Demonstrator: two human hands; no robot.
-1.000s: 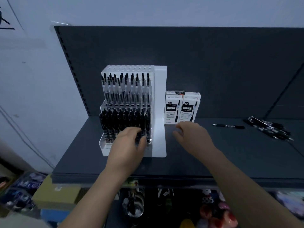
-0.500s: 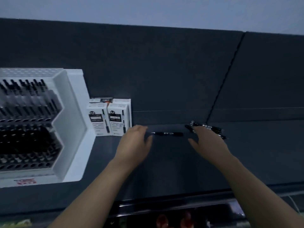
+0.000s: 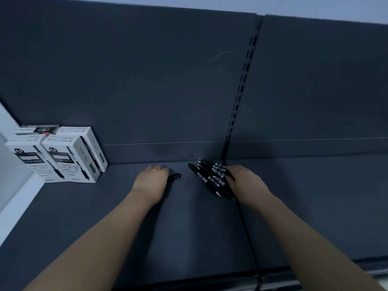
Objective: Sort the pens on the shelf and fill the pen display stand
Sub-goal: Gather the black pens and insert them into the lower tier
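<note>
At the far left, a white edge of the stand is being cut off by the frame, and boxes are being kept upright just beside it on the shelf. A lone pen is being gripped by the left hand, fingers curled. Nearby, the pile of pens is being touched by the right hand; whether it is being clasped cannot be told.

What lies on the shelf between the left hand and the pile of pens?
In the head view, only the end of one black pen, sticking out from under the left hand; then bare shelf up to the pile of pens.
</note>
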